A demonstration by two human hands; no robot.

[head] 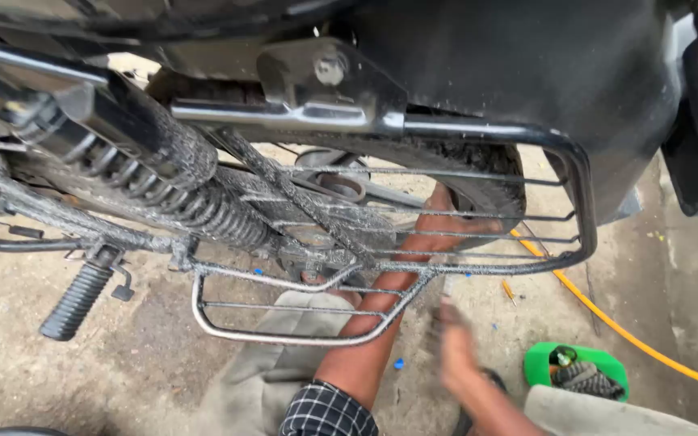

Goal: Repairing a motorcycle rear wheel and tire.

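Observation:
I look at the rear of a dirty black motorcycle from its side. My left forearm, in a checked sleeve, reaches up behind the metal wire side guard (478,262) towards the rear tyre (490,194). My left hand (444,214) lies against the tyre behind the guard's bars, and its fingers are mostly hidden. My right hand (456,347) hovers low beside the guard's lower right corner. It is blurred by motion, and I see nothing in it. The wheel hub (337,186) sits behind the guard, left of my arm.
A coiled shock absorber (179,194) runs diagonally at the left, with a ribbed black footpeg (78,299) sticking out below it. A yellow hose (632,335) crosses the concrete floor at the right. A green dish (539,363) holding small parts sits by my right knee.

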